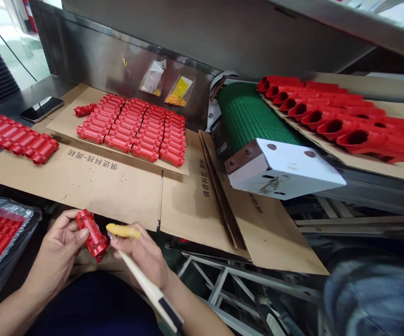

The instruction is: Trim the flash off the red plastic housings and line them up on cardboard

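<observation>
Left hand (56, 249) is pinching the red part (91, 233), thumb on the near face, fingers curled behind it. Part sits at that hand's fingertips, on its right side, tilted, upper end leaning left, lower end toward the right hand. Held just off the near edge of the cardboard (117, 193), not resting on it.

Right hand (145, 254) is closed round a tool (149, 291), pale handle, dark butt pointing near right. Yellow cot (123, 231) on one finger. Those fingertips are just right of the part; can't tell if the tool tip touches it, fingers hide it.

Around: block of red pieces (131, 128) in four columns, far side of the cardboard, well beyond both hands. Shorter row (19, 140) at left, phone (42, 109) beyond it. Lined bin (24, 240) with more red pieces, near left, left of the left hand. Two small bags (180, 91) against the far panel. Green belt (254, 112) far right, red sockets (357, 137) on a sheet right of it.
</observation>
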`<move>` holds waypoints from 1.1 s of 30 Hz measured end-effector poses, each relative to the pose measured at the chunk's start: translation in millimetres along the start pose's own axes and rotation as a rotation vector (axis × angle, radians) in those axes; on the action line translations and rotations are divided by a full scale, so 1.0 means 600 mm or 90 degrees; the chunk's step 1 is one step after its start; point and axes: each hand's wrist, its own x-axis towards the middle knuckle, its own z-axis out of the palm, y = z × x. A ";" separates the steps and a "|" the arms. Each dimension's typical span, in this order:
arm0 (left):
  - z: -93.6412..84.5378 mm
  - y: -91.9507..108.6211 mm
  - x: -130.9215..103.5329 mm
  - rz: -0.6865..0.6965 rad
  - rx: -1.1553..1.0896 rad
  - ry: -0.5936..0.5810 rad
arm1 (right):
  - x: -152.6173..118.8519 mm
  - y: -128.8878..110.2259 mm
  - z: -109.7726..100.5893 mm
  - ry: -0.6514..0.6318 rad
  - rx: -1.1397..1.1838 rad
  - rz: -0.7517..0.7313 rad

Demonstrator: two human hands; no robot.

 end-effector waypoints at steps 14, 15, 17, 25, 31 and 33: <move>-0.004 0.001 -0.006 0.049 -0.014 -0.001 | -0.015 -0.038 0.001 0.064 0.054 0.042; -0.004 0.000 -0.007 0.051 -0.015 -0.002 | -0.016 -0.037 0.001 0.063 0.054 0.041; -0.005 -0.001 -0.008 0.052 -0.019 0.001 | -0.016 -0.035 0.001 0.060 0.055 0.037; -0.007 0.003 -0.010 0.033 -0.033 -0.013 | -0.013 -0.036 -0.005 0.033 0.054 0.026; -0.004 0.002 -0.007 0.029 -0.025 -0.005 | -0.008 -0.032 -0.009 0.009 0.048 -0.004; -0.004 0.000 -0.006 0.023 -0.021 -0.009 | -0.004 -0.028 -0.014 -0.010 0.050 -0.006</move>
